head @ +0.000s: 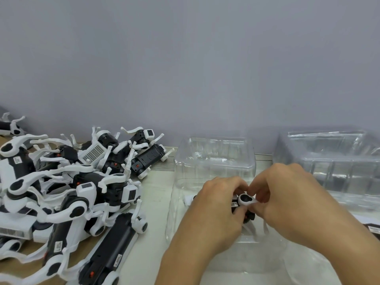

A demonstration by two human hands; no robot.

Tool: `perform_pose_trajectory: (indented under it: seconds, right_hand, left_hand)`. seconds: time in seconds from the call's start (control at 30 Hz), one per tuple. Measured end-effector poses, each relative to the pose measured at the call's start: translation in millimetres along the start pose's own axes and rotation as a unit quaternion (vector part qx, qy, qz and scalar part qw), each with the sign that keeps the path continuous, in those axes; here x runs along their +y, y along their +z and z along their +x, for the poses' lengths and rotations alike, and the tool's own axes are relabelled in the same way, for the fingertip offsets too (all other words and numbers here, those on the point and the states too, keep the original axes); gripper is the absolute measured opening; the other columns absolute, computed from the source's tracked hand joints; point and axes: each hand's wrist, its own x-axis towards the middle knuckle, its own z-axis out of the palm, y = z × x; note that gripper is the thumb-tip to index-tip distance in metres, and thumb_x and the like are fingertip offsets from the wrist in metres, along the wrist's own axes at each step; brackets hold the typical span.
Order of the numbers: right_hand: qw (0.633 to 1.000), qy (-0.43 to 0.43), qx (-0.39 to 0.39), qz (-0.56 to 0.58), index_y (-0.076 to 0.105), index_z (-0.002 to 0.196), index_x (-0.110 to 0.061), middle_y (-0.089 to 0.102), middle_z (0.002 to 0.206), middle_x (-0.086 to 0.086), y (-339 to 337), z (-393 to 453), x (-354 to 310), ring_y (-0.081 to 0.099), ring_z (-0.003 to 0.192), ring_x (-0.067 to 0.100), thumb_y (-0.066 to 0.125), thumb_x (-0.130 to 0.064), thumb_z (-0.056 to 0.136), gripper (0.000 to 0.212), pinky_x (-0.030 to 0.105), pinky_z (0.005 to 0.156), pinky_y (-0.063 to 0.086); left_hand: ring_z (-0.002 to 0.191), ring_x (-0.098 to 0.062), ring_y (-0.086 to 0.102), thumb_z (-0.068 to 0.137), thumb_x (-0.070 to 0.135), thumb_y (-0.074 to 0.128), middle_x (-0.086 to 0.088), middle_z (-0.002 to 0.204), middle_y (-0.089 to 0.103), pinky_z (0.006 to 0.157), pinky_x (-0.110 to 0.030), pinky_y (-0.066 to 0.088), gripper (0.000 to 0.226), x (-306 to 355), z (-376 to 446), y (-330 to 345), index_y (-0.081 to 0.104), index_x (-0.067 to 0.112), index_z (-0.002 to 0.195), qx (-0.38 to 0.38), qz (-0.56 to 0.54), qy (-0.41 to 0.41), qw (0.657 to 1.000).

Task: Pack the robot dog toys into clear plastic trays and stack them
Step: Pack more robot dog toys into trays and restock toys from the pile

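Both hands are working on one robot dog toy (243,203) over the open clear plastic tray (213,159) at the centre of the table (156,194). The left hand (218,204) is curling round the toy's black-and-white body from the left, while the right hand (287,194) is pinching the white leg joint with its black disc between thumb and fingertips. By the look of it, the person is folding or seating the toy so that it fits the tray's moulded recess; the toy is sitting low inside the near half of the tray, mostly hidden by the hands, so whether it is fully seated cannot be told. The next move likely calls for pressing the legs flat, then reaching left to the heap of unpacked robot dogs (67,194), which is lying in a tangle just beside the tray. To the right, a stack of clear trays (337,161) is standing near the wall (185,58); its contents are too blurred through the plastic to make out.
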Motion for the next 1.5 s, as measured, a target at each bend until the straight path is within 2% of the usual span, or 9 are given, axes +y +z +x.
perform_pose_trajectory:
  seconds: [0.2,0.33,0.47,0.57,0.67,0.9,1.23,1.4,1.5]
  right_hand:
    - [0.999,0.002,-0.007,0.042,0.072,0.087,-0.035,0.064,0.082,-0.015,0,1,5,0.062,0.081,0.005,0.082,-0.033,0.076,0.015,0.024,0.071,0.054]
    - [0.996,0.004,-0.001,0.086,0.069,0.086,-0.04,0.062,0.081,-0.018,-5,2,11,0.058,0.075,-0.002,0.075,-0.035,0.082,0.009,0.012,0.058,0.04]
    - [0.995,0.036,0.043,0.079,0.067,0.099,-0.039,0.058,0.095,-0.012,-6,4,15,0.06,0.085,0.01,0.07,-0.031,0.087,0.016,0.025,0.069,0.044]
    - [0.996,0.068,0.002,0.049,0.062,0.112,-0.038,0.058,0.111,-0.002,-2,3,16,0.061,0.094,0.017,0.07,-0.035,0.087,0.026,0.029,0.08,0.05]
    - [0.995,0.086,-0.018,0.048,0.059,0.116,-0.039,0.057,0.117,-0.001,-2,1,14,0.061,0.099,0.018,0.074,-0.033,0.085,0.035,0.031,0.083,0.052]
    - [0.995,0.089,-0.021,0.047,0.059,0.113,-0.041,0.06,0.114,-0.001,-4,0,11,0.062,0.098,0.018,0.078,-0.029,0.082,0.038,0.031,0.082,0.053]
    - [0.996,0.078,-0.012,0.049,0.06,0.112,-0.04,0.061,0.112,-0.001,-3,0,12,0.06,0.1,0.019,0.078,-0.026,0.082,0.038,0.031,0.078,0.051]
    - [0.996,0.071,-0.011,0.052,0.06,0.109,-0.039,0.061,0.111,-0.001,0,1,12,0.059,0.103,0.021,0.076,-0.024,0.083,0.034,0.03,0.076,0.049]
    - [0.996,0.065,-0.012,0.053,0.059,0.103,-0.041,0.061,0.109,-0.001,0,1,11,0.058,0.102,0.02,0.076,-0.023,0.083,0.032,0.029,0.074,0.047]
  left_hand:
    - [0.099,-0.002,0.059,0.093,0.022,0.067,0.017,0.108,0.062,0.089,-0.028,0.052,0.021,-1,1,1,0.066,0.036,0.109,-0.003,-0.006,-0.008,1.0]
    - [0.101,0.001,0.059,0.092,0.022,0.069,0.017,0.11,0.063,0.09,-0.021,0.051,0.023,-4,2,2,0.065,0.035,0.111,0.004,-0.018,-0.008,1.0]
    - [0.101,0.005,0.059,0.092,0.021,0.069,0.018,0.109,0.065,0.089,-0.016,0.05,0.022,-6,2,3,0.067,0.034,0.111,0.011,-0.023,-0.004,1.0]
    - [0.098,0.005,0.059,0.092,0.021,0.069,0.019,0.104,0.067,0.082,-0.011,0.048,0.019,-6,2,3,0.069,0.034,0.106,0.012,-0.022,0.005,1.0]
    - [0.098,0.006,0.058,0.092,0.02,0.068,0.019,0.102,0.067,0.08,-0.008,0.047,0.018,-6,2,2,0.07,0.033,0.104,0.015,-0.018,0.01,1.0]
    - [0.096,0.0,0.062,0.091,0.021,0.069,0.017,0.103,0.068,0.085,-0.022,0.054,0.017,-2,1,3,0.071,0.031,0.105,0.029,-0.01,-0.005,1.0]
    - [0.098,-0.003,0.062,0.092,0.022,0.069,0.016,0.109,0.066,0.088,-0.026,0.053,0.017,2,1,4,0.073,0.031,0.106,0.043,0.022,-0.03,0.998]
    - [0.1,0.001,0.058,0.093,0.021,0.067,0.016,0.112,0.065,0.09,-0.024,0.051,0.018,1,1,4,0.072,0.031,0.107,0.018,0.032,-0.013,0.999]
    - [0.092,0.015,0.052,0.091,0.02,0.068,0.021,0.1,0.064,0.081,-0.008,0.047,0.018,-2,0,2,0.073,0.031,0.105,0.024,0.009,-0.016,1.0]
